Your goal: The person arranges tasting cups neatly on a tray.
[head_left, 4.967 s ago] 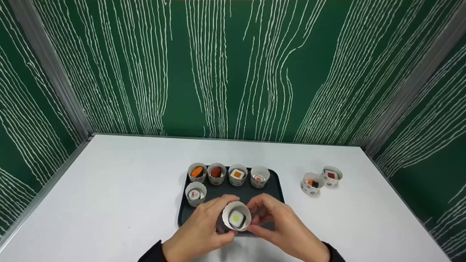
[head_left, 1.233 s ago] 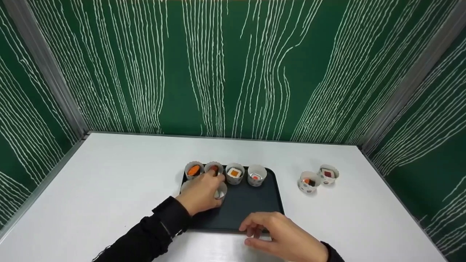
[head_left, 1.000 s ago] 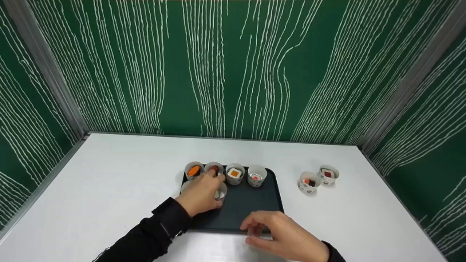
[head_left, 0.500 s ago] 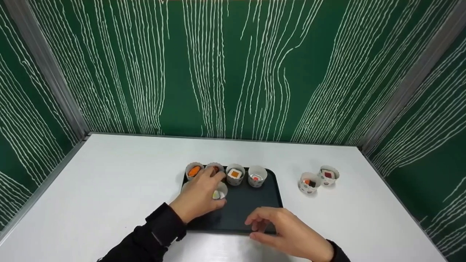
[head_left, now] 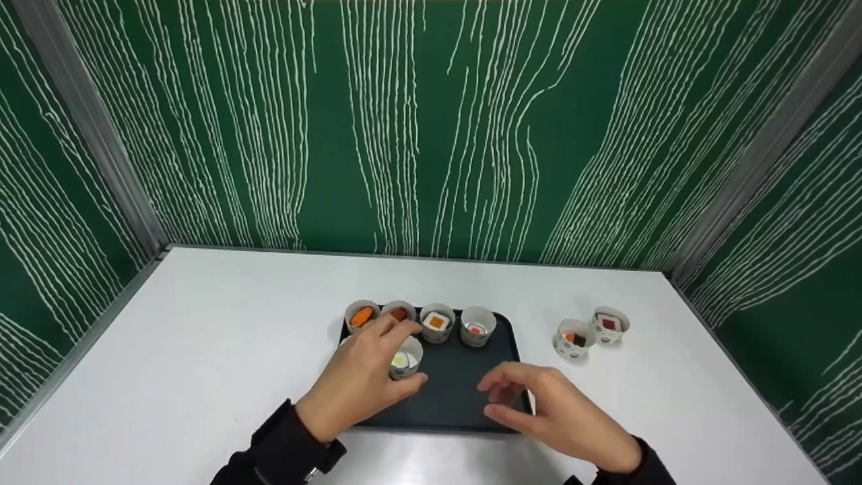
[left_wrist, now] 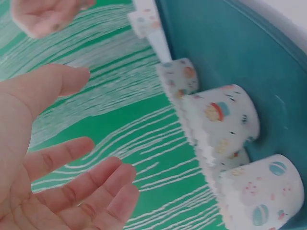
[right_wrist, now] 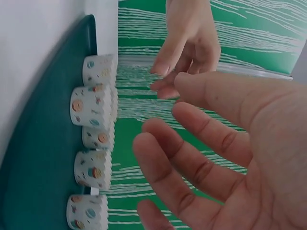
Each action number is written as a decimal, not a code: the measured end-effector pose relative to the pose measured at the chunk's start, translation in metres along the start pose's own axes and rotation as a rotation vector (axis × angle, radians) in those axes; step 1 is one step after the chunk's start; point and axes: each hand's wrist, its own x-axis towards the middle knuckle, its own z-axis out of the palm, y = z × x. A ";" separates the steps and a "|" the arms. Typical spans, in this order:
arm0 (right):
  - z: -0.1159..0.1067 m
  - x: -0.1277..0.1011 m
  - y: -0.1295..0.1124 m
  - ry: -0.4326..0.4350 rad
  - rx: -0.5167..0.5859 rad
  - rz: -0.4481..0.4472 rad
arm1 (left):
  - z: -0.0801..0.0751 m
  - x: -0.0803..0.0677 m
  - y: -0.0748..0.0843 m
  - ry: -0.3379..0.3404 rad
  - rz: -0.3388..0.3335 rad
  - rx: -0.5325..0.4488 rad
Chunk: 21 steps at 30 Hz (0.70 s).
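A dark tray [head_left: 465, 397] holds a back row of several patterned paper cups [head_left: 438, 323], each with a toy sushi piece inside. In the front row stands a cup with a yellow-green piece [head_left: 404, 359]. My left hand [head_left: 377, 367] hovers over it with fingers spread, touching nothing that I can see; it hides another cup beneath it. In the left wrist view the left hand's [left_wrist: 62, 158] palm is empty, with the cups [left_wrist: 220, 120] beyond it. My right hand [head_left: 532, 401] floats relaxed over the tray's front right corner and holds nothing, as the right wrist view [right_wrist: 216, 153] confirms.
Two more cups with sushi pieces [head_left: 574, 338] [head_left: 611, 325] stand on the white table [head_left: 202, 350] to the right of the tray. Green patterned walls close in the table at the back and both sides.
My left hand has let go of the yellow-green cup and drawn back a little. My right hand has shifted right and forward over the tray's front right corner.
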 end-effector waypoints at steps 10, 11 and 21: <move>-0.016 -0.005 0.007 0.043 -0.036 0.112 | -0.013 -0.012 0.013 0.005 -0.053 -0.033; -0.018 -0.005 0.008 0.046 -0.039 0.123 | -0.013 -0.012 0.013 0.007 -0.053 -0.033; -0.040 -0.007 0.034 0.204 -0.112 0.161 | -0.017 -0.015 0.019 0.037 -0.026 -0.034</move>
